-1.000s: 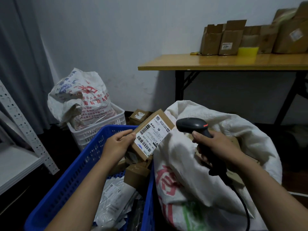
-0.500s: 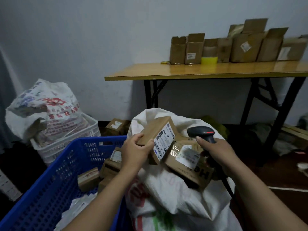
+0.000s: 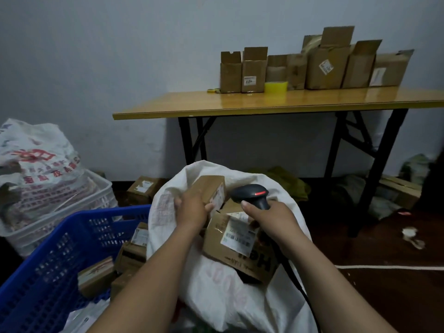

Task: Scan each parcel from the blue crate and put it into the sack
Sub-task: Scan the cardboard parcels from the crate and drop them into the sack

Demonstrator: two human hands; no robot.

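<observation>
Above the open mouth of the white woven sack, a small cardboard parcel is gripped by the curled fingers of the left hand. A barcode scanner is clasped in the right hand, just beside it. The depositing step is judged to be in hand. Release into the sack is called for next, then a fresh parcel from the blue crate at near left.

The label on the held parcel is blurred, and the blue crate runs off the left edge.
</observation>
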